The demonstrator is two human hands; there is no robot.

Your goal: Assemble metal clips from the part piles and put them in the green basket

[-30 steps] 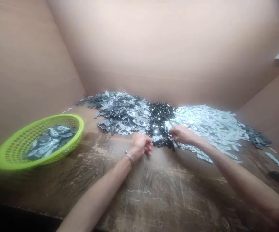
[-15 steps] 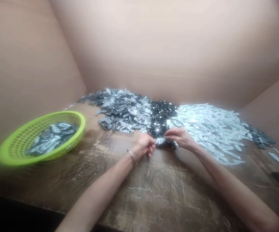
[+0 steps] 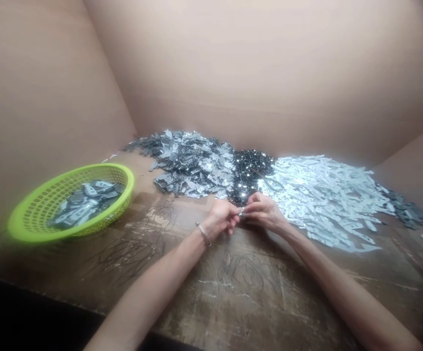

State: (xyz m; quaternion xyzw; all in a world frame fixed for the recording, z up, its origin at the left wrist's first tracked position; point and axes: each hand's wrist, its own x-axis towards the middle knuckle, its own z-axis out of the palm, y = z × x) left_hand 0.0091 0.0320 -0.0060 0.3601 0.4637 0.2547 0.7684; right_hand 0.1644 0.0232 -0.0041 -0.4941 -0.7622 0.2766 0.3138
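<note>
My left hand [image 3: 225, 217], with a bangle [image 3: 204, 234] at the wrist, is closed in a pinch on a small shiny metal piece [image 3: 241, 212]. From the other side my right hand [image 3: 264, 212] pinches at the same piece, its fingertips meeting those of the left. Fingers cover most of the piece, so its shape does not show. Just beyond the hands lies a heap of small dark parts with shiny round heads [image 3: 250, 168]. Pale flat metal blades [image 3: 324, 195] spread out right of my right hand. Grey metal plates [image 3: 192, 165] are piled behind my left hand.
A yellow-green plastic basket [image 3: 28, 234] at the left holds several metal pieces. Dark flat parts [image 3: 409, 209] lie at the far right beside the blades. Cardboard-coloured walls [image 3: 251, 73] enclose the back and sides of the scratched wooden table [image 3: 226, 302].
My right hand has moved left, up against the left fingertips. The metal piece, pale and broad before, now shows only as a small glint. The view has shifted slightly.
</note>
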